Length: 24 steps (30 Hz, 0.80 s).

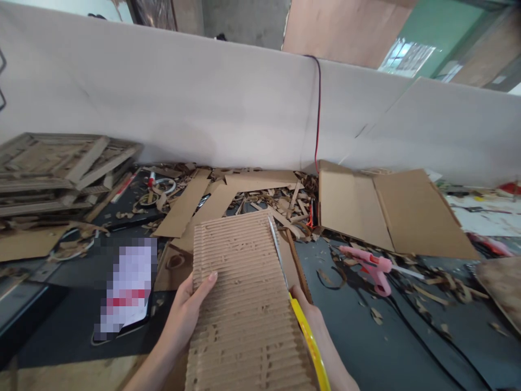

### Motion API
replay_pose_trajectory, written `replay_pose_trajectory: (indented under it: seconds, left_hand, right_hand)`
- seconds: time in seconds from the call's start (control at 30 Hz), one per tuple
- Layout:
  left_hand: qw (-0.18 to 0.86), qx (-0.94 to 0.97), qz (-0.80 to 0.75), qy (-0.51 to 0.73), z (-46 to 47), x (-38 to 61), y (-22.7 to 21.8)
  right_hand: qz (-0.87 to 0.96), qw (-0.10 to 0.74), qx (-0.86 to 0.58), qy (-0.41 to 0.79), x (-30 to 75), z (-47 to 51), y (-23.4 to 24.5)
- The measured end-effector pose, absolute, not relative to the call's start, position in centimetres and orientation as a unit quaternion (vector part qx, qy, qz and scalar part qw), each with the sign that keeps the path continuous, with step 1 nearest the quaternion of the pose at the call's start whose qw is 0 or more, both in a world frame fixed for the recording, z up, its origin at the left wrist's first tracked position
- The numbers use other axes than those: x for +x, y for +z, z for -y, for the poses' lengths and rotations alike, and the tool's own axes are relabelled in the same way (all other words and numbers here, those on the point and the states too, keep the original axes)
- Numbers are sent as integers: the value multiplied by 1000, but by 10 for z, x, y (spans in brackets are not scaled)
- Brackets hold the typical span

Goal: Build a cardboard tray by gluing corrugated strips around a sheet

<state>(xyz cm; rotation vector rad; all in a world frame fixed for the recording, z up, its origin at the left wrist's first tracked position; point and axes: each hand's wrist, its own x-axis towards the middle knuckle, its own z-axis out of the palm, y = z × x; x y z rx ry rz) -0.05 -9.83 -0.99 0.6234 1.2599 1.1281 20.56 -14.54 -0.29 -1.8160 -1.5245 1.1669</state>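
Note:
A ridged corrugated cardboard sheet (244, 304) is held up in front of me, flutes running across. My left hand (188, 310) grips its left edge, thumb lying on top. My right hand (312, 321) sits at the sheet's right edge, mostly hidden behind it, wrapped round yellow-handled scissors (303, 326). The metal blades (277, 250) run up along the sheet's right edge.
A pink glue gun (373, 267) with a black cord lies to the right. Flat cardboard pieces (391, 212) and scraps cover the dark table. A stack of cardboard frames (52, 171) stands at left. A blurred card (128, 288) lies near my left hand. A white partition (203, 103) runs behind.

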Motion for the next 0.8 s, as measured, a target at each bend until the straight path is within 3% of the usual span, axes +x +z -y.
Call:
replay_pose_trajectory:
  seconds: [0.8]
  left_hand:
    - [638, 280, -551, 460, 116, -6, 7]
  right_hand:
    - [575, 227, -639, 457, 196, 136, 9]
